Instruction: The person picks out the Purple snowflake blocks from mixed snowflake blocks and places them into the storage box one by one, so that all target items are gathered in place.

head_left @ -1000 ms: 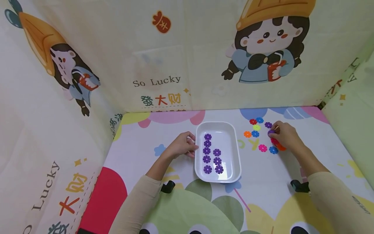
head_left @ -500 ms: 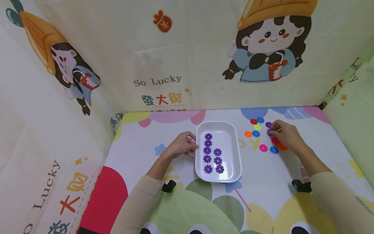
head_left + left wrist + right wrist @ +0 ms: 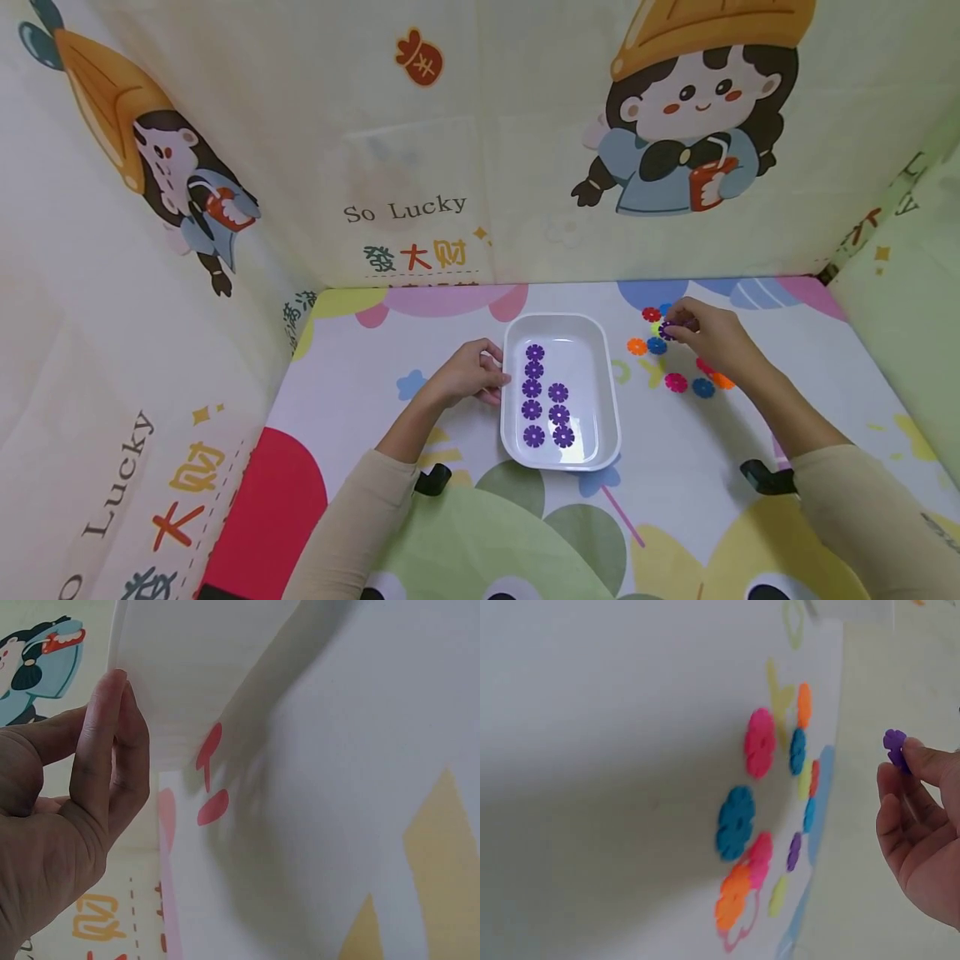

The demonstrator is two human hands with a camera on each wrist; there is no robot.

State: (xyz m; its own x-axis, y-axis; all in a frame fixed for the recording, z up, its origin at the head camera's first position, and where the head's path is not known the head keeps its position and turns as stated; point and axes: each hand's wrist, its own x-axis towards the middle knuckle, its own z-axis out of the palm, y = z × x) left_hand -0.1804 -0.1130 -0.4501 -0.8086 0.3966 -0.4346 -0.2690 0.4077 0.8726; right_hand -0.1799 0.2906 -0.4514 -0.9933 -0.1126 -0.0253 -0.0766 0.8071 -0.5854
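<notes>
My left hand (image 3: 467,373) pinches the left rim of a white rectangular tray (image 3: 592,358); in the left wrist view its fingertips meet the tray's wall (image 3: 187,660). Inside the tray, purple plastic snowflake discs (image 3: 532,388) lie flat in two columns, the left one longer. Thumb and fingers of my right hand (image 3: 716,340) hold one purple snowflake disc (image 3: 895,750), raised off the table right of the tray. Below and around that hand lie loose discs: pink (image 3: 760,742), blue (image 3: 736,823), orange (image 3: 733,896) and a purple one (image 3: 793,851).
More loose discs lie to the right of the tray, among them an orange disc (image 3: 637,347) and a red disc (image 3: 651,314). A printed cloth (image 3: 525,167) rises behind the table. The tablecloth (image 3: 450,308) carries coloured cartoon prints.
My right hand has picked up a purple disc from the right side of the loose discs and moved it left, towards the tray. My left hand and the tray have stayed in place.
</notes>
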